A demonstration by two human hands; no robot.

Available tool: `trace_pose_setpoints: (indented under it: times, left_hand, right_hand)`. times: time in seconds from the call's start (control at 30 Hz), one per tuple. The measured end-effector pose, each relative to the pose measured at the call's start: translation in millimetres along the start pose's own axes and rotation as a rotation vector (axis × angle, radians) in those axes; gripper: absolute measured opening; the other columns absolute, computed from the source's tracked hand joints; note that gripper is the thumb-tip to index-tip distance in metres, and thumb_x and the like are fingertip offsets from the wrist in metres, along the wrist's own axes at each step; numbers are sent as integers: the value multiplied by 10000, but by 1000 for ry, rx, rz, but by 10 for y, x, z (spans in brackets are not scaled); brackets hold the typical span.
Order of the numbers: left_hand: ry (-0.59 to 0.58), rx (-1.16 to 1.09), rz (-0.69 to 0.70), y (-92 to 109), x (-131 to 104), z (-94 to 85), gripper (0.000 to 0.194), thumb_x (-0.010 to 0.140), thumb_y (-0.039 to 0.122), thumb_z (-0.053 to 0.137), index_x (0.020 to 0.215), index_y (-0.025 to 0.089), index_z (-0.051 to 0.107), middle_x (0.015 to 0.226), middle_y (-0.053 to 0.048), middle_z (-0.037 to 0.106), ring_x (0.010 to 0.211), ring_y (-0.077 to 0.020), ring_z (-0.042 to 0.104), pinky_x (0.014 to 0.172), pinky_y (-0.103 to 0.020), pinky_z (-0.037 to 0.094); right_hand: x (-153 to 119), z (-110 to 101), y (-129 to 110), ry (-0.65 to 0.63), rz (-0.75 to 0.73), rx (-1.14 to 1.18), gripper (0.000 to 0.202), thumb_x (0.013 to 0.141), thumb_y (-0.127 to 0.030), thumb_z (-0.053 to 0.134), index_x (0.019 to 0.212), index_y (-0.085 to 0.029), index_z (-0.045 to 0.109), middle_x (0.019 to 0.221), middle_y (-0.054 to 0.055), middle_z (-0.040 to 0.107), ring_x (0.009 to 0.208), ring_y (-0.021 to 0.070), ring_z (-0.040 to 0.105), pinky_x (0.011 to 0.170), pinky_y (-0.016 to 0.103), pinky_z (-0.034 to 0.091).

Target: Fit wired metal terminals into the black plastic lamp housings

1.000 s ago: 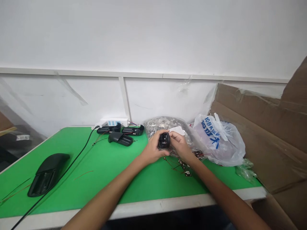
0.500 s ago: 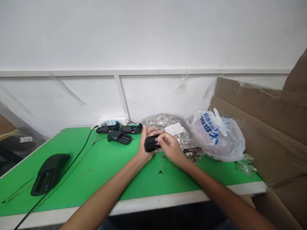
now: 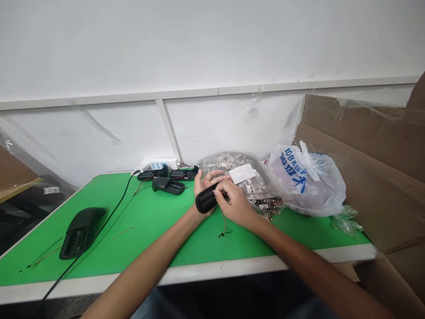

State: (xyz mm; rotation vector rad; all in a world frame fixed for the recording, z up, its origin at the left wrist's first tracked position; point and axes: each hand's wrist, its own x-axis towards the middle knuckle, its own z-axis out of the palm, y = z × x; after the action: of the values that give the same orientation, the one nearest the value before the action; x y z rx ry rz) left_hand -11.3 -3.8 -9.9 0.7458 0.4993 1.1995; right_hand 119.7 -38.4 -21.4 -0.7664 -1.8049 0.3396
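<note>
My left hand [image 3: 203,186] cradles a black plastic battery housing [image 3: 206,201], its hollow side turned toward me. My right hand [image 3: 235,199] is closed over the housing's right end, thumb and fingers pinched at its inside; whatever small part sits between the fingertips is hidden. A thin red wire [image 3: 223,217] hangs below the fingers to a dark tip above the green table. Beside my right hand lies a heap of small metal contact pieces [image 3: 267,206], some with wires. Behind both hands rests a clear bag of metal pieces [image 3: 226,161] with a white label.
Several similar black housings lie at the back left, one housing [image 3: 168,185] in front. A larger black housing [image 3: 81,232] lies left, crossed by a black cable [image 3: 114,208]. A power strip [image 3: 159,164] is by the wall. A white plastic bag [image 3: 307,186] and cardboard [image 3: 352,155] stand right.
The housing has turned a little, showing more of its hollow side, and the right fingers have moved deeper over its end. The whole view has shifted and tilted slightly.
</note>
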Motion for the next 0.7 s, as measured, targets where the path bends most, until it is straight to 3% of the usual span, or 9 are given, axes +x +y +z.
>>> trace_pose_setpoints:
  times: [0.1, 0.2, 0.4, 0.7]
  left_hand:
    - [-50, 13, -49, -3, -5, 1, 625, 950, 695, 467, 1011, 125, 717, 1102, -184, 789, 989, -317, 772, 896, -433, 610]
    - [-82, 36, -73, -13, 10, -18, 651, 932, 725, 472, 1013, 132, 728, 1059, -168, 796, 962, -316, 776, 861, -426, 614]
    - [-37, 40, 14, -42, 71, -66, 529, 934, 659, 547, 924, 161, 725, 934, -132, 803, 893, -293, 778, 880, -430, 608]
    - [-48, 77, 65, -51, 101, -101, 547, 945, 643, 537, 860, 141, 738, 910, -139, 804, 889, -279, 780, 870, -399, 607]
  right_hand:
    - [-18, 10, 7, -11, 7, -41, 152, 971, -202, 518, 823, -233, 522, 773, 15, 605, 728, 193, 548, 683, 327, 416]
    - [-29, 17, 9, -23, -24, -71, 144, 974, -196, 507, 835, -232, 519, 807, 30, 618, 779, 207, 559, 721, 342, 426]
    - [-51, 26, -7, -35, -76, -152, 138, 987, -195, 486, 858, -239, 509, 874, 73, 649, 874, 241, 582, 798, 385, 461]
    - [-59, 34, -13, -21, -98, -148, 141, 998, -191, 480, 873, -242, 522, 897, 76, 646, 909, 247, 579, 864, 417, 488]
